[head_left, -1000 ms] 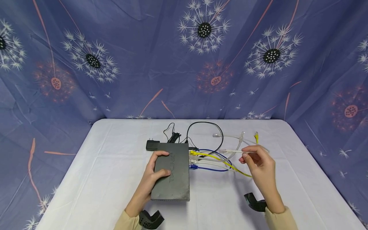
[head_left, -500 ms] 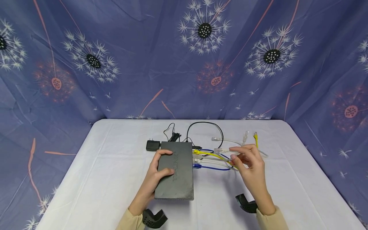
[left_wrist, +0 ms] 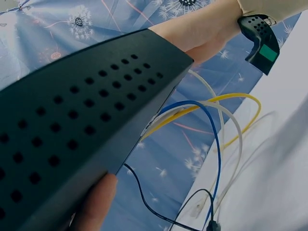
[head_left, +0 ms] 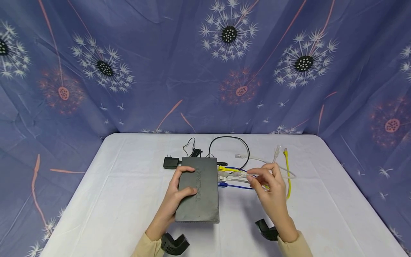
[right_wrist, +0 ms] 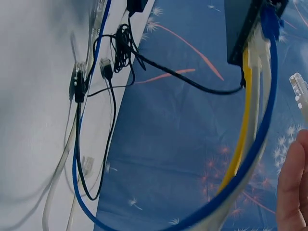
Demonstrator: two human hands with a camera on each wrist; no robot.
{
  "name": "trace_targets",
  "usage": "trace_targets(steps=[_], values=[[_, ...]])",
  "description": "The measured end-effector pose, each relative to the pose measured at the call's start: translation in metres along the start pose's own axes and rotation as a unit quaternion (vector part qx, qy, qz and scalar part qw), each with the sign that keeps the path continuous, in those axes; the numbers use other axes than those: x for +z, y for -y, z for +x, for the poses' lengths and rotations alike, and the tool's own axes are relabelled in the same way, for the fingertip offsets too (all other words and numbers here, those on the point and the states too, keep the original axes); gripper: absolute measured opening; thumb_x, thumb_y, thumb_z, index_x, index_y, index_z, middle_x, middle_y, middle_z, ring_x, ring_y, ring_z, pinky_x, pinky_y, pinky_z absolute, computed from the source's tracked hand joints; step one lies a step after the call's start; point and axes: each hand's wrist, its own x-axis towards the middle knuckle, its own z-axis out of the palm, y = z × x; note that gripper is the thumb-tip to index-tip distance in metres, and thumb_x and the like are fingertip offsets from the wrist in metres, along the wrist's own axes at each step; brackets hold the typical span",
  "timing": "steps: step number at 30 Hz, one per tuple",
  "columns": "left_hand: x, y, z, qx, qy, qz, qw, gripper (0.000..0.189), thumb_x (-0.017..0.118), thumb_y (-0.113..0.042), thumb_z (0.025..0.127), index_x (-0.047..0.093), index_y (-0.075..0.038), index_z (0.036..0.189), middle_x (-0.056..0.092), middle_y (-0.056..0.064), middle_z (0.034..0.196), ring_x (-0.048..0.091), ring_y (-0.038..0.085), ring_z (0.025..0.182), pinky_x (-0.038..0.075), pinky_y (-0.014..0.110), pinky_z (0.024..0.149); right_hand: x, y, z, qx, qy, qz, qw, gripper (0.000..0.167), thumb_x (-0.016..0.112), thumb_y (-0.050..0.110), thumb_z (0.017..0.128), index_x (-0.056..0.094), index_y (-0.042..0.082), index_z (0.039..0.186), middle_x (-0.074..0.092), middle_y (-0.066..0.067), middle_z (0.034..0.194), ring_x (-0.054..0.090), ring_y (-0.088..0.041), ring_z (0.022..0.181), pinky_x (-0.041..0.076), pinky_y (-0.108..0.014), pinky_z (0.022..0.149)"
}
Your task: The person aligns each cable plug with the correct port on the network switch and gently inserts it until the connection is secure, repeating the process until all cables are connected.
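Note:
A flat black TP-LINK network switch (head_left: 203,208) is gripped by my left hand (head_left: 174,194), thumb on its top face. Its vented side (left_wrist: 86,103) fills much of the left wrist view. Yellow (head_left: 222,168), white-grey (head_left: 223,179) and blue (head_left: 222,185) network cable plugs sit in its right side. My right hand (head_left: 271,187) pinches a whitish network cable just behind its clear plug (right_wrist: 299,89). In the head view that plug overlaps the plugged-in cables, pointing at the switch. Only fingertips (right_wrist: 291,183) of this hand show in the right wrist view.
Behind the switch lie a black power adapter (head_left: 171,162) and a bundled thin cord (head_left: 195,153). A black cable (head_left: 247,144) loops across the back. Loose clear plugs (head_left: 239,156) and a yellow cable end (head_left: 285,152) lie at the back right. A patterned curtain (head_left: 179,71) hangs beyond the table.
My right hand has moved left, bringing the clear plug close to the switch's ports. My left hand has shifted the switch slightly to the right.

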Motion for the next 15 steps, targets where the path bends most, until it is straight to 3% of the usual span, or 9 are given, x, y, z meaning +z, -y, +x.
trace_targets(steps=[3,8,15], values=[[0.001,0.0,0.0,-0.001,0.001,-0.006,1.0,0.054,0.063,-0.001,0.074,0.05,-0.013,0.125,0.039,0.013,0.129,0.039,0.032,0.108,0.033,0.041,0.087,0.003,0.0,-0.001,-0.017,0.002,0.001,0.9998,0.028,0.069,-0.027,0.067,0.065,-0.006,0.086,0.048,-0.015,0.088,0.06,-0.014,0.057,0.047,-0.015,0.055],[0.002,0.0,0.001,-0.003,0.0,-0.012,0.9999,0.054,0.063,-0.001,0.075,0.05,-0.014,0.125,0.04,0.013,0.128,0.039,0.032,0.108,0.034,0.042,0.086,0.008,-0.019,-0.008,-0.035,0.004,0.02,0.9992,0.034,0.069,-0.027,0.066,0.066,-0.002,0.088,0.061,-0.01,0.085,0.06,-0.012,0.057,0.048,-0.017,0.055],[0.003,-0.001,0.001,0.001,-0.002,-0.018,0.9998,0.054,0.064,0.0,0.074,0.05,-0.012,0.125,0.04,0.014,0.128,0.04,0.032,0.107,0.033,0.041,0.086,0.013,-0.024,-0.014,-0.045,0.013,0.024,0.9986,0.029,0.069,-0.019,0.073,0.068,-0.001,0.096,0.062,-0.012,0.085,0.06,-0.012,0.058,0.047,-0.016,0.056]])
